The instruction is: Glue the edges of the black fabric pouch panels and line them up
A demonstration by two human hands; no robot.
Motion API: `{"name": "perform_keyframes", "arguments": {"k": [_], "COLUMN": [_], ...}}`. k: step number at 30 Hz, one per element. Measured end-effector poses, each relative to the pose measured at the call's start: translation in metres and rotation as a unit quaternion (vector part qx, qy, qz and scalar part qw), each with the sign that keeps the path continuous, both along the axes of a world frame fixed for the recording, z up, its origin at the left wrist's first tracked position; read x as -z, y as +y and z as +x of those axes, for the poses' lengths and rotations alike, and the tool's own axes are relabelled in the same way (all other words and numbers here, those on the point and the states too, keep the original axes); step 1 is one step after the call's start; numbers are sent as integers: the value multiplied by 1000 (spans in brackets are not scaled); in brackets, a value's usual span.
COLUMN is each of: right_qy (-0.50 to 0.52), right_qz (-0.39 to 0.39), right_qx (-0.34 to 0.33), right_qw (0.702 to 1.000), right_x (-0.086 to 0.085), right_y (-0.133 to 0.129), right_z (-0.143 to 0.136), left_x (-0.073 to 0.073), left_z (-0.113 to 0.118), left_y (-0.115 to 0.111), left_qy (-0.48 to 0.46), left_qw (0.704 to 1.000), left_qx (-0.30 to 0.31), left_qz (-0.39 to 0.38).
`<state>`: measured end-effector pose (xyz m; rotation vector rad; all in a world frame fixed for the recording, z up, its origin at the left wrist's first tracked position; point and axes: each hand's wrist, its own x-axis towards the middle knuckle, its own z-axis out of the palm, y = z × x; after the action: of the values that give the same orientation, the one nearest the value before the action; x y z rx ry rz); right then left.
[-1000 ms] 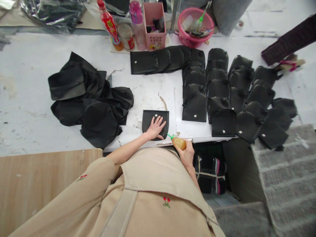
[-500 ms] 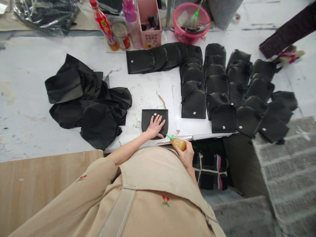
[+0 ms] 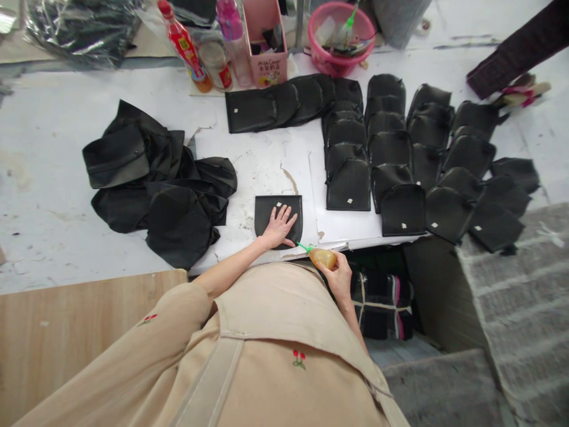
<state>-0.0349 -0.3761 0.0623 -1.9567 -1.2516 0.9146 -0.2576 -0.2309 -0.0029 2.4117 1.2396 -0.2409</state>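
My left hand (image 3: 279, 228) lies with fingers spread on a black rounded piece (image 3: 265, 209), pressing it flat against the white table. The piece has a straight far edge, a curved near edge and a small white tag. In my right hand (image 3: 340, 275) is a glue bottle (image 3: 323, 258), squeezable and filled with something amber. Its thin green nozzle points left, with the tip at the lower right edge of the black piece, close to my left thumb; whether it touches cannot be made out.
A loose heap of black pieces (image 3: 178, 219) lies on the left. Overlapping rows of similar black pieces (image 3: 348, 188) cover the right and back. Behind stand a red-capped bottle (image 3: 180, 44), a pink box (image 3: 268, 65) and a pink basin (image 3: 340, 62). A wooden board (image 3: 89, 332) is at lower left.
The view has shifted slightly. My right hand and the glue bottle stay at the piece's curved edge, the nozzle tip barely shifted; my left hand remains flat on the piece.
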Motion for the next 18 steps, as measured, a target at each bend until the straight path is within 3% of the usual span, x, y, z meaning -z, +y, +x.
{"name": "perform_keyframes", "arguments": {"k": [18], "right_qy": [41], "right_qz": [-7], "right_qx": [-1], "right_qw": [999], "right_x": [11], "right_y": [-1], "right_z": [13], "left_x": [-4], "left_z": [-1], "left_y": [0], "left_qy": [4], "left_qw": [1000], "left_qx": [-1], "left_qz": [-11]}}
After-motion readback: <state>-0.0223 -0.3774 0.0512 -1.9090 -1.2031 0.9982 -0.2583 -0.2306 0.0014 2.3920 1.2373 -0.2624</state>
